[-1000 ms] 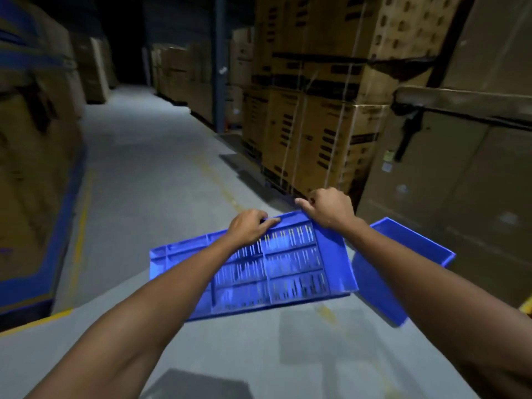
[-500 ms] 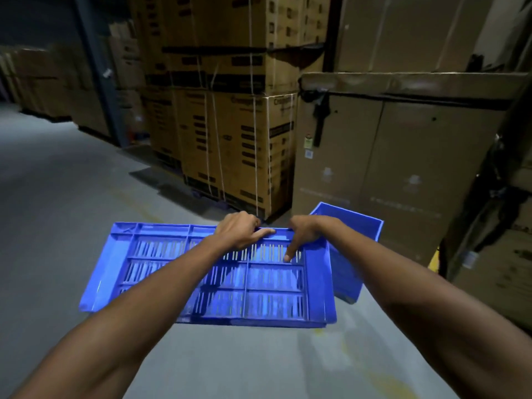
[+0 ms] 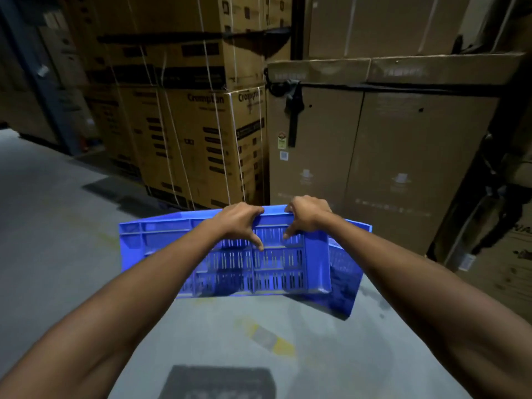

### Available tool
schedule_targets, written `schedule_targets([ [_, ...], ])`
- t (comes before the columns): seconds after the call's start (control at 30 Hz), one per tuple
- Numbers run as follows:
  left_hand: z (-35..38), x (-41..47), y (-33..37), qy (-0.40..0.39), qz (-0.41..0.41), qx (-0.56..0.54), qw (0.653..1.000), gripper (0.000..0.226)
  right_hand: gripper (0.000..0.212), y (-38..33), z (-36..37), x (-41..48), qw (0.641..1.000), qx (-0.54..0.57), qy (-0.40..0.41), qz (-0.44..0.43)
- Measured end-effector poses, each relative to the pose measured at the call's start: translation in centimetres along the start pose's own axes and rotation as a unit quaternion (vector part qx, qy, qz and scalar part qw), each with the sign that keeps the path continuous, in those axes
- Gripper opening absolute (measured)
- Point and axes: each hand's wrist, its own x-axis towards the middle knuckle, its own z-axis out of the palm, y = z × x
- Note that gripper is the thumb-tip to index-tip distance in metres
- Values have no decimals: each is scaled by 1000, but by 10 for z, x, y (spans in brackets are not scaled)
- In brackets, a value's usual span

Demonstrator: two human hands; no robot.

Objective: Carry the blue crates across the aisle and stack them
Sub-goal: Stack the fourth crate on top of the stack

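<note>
Blue crates are showing in mid-frame, 2 in all. The slotted blue crate [image 3: 230,269] is hanging in the air above the grey floor [image 3: 57,226], its ribbed base tilting toward the camera. The left hand [image 3: 240,221] and right hand [image 3: 306,216] are gripping its upper rim side by side, fingers curling over the edge and thumbs pressing on the slats. The other blue crate [image 3: 344,272] is sitting just behind, at the right. Strapped cardboard boxes [image 3: 198,133] and plain brown cartons [image 3: 374,156] are standing beyond.
</note>
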Motion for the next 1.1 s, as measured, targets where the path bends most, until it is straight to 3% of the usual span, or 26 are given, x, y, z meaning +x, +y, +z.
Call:
schedule_targets([
  [0.1,5,53,-19,23,6,-17,1000,61,67,20,5,40,999,-6,30,30],
  [0.4,10,215,-75,-6,94,-17,995,46,58,73,11,154,988,-11,72,135],
  [0.63,10,299,-104,65,129,5,989,37,39,98,10,221,969,-61,136,197],
  [0.87,34,376,-100,115,167,57,978,20,38,140,10,283,960,-112,51,252],
  [1.1,107,469,-107,99,172,62,978,15,22,220,76,346,966,-87,79,228],
])
